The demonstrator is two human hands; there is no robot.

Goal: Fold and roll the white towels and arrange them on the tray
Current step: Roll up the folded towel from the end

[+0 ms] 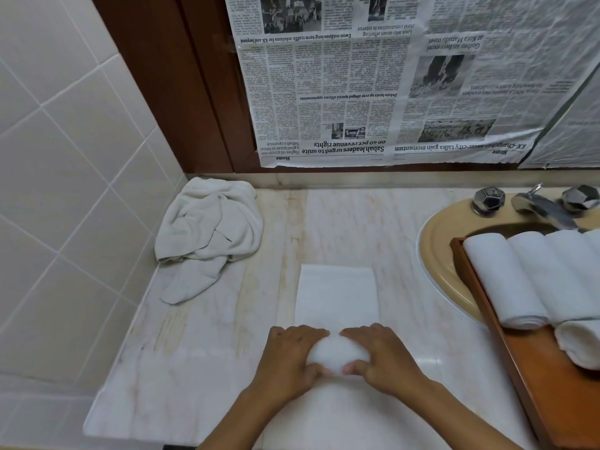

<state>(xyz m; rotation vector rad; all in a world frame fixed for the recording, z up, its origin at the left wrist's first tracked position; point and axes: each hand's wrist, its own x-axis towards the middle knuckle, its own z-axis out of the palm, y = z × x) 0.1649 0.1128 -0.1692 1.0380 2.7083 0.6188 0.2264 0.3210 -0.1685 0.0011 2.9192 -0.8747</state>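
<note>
White towel (pixel 337 293) half-rolled on the marble surface (pixel 207 345) — left hand (pixel 290 355) and right hand (pixel 384 357) curl their fingers (pixel 363 332) round the roll; rolled towels (pixel 526 280) lie on the tray (pixel 532 368) alongside.

White towel (pixel 337 293) I hold: soft terry cloth, matt, fluffy. Rolled towels (pixel 506 280): same matt cloth. Crumpled towel (pixel 207 232): rougher, greyish cloth. Counter (pixel 201 368): polished marble-look stone, glossy, stained. Tray (pixel 545 378): varnished wood, smooth sheen. Taps (pixel 545 209): shiny chrome metal. Sink (pixel 435 251): glossy beige ceramic. Wall tiles (pixel 65 157): glazed, smooth. Newspaper (pixel 357 92): matt, wrinkled paper.
</note>
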